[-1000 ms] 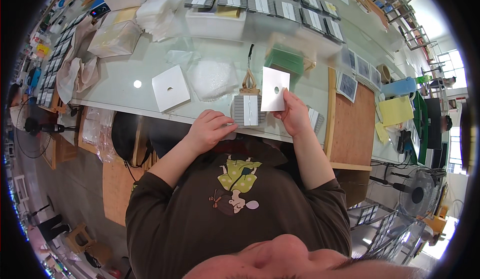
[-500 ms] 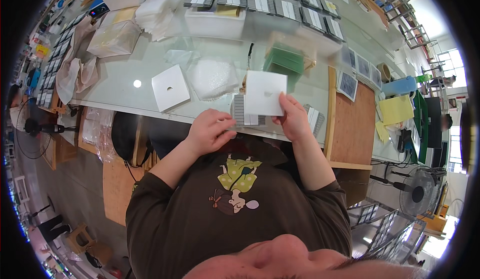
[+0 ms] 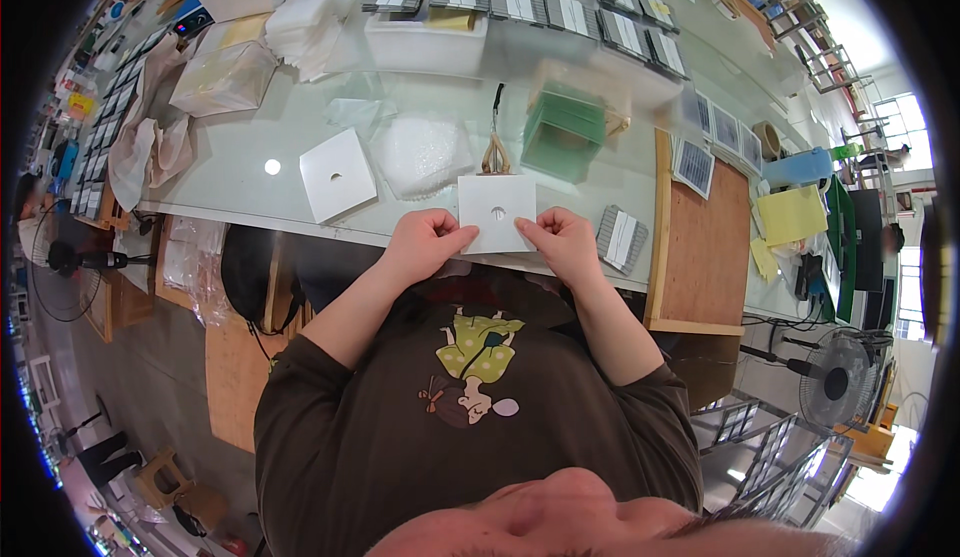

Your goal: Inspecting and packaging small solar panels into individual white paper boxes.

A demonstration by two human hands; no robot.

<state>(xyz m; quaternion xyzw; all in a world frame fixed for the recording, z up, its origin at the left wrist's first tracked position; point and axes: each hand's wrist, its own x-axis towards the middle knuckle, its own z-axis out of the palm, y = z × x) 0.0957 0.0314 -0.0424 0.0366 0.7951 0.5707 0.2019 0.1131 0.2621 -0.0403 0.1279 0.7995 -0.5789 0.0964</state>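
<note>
I watch the left hand [image 3: 425,242] and right hand [image 3: 565,242] now pinch the square white card with a centre hole [image 3: 497,212] flat between their fingertips, no longer raised.

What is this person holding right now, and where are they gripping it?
A white square card with a small centre hole, pinched at its lower left corner by the left hand and at its lower right by the right hand.

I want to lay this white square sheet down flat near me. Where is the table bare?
Bare glass lies left of the second white square sheet, around the light glare. The brown board right of the striped grey pack is also mostly bare. Behind the held white square sheet, the scissors, bubble wrap and green box crowd together.
</note>
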